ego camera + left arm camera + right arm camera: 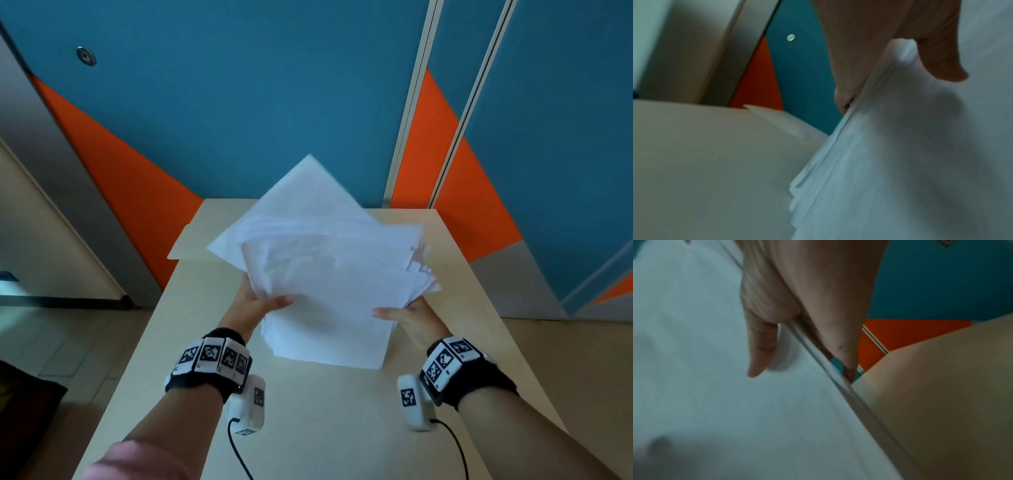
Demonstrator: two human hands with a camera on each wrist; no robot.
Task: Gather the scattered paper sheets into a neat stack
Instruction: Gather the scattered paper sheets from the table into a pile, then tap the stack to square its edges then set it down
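White paper sheets form a loose, fanned bundle held between both hands over the pale wooden tabletop. The sheets are not squared: corners splay toward the far side and the right, and one sheet juts out as a point at the far edge. The bundle sits at the middle of the tabletop; whether its near edge touches the surface cannot be told.

Left hand: it grips the left edge of the bundle, the thumb lying on the top sheet and pointing right. In the left wrist view the thumb presses on top while the fingers curl beneath the stepped sheet edges, so the paper lies pinched between them.

Right hand: it grips the right edge, the thumb resting on the top sheet and pointing left. In the right wrist view the thumb lies on the upper face and the fingers run under the bundle edge; the paper passes between thumb and fingers.

Both wrists carry black bands with square coded markers and small white camera units with trailing cables. Behind the tabletop stands a blue and orange panelled wall.
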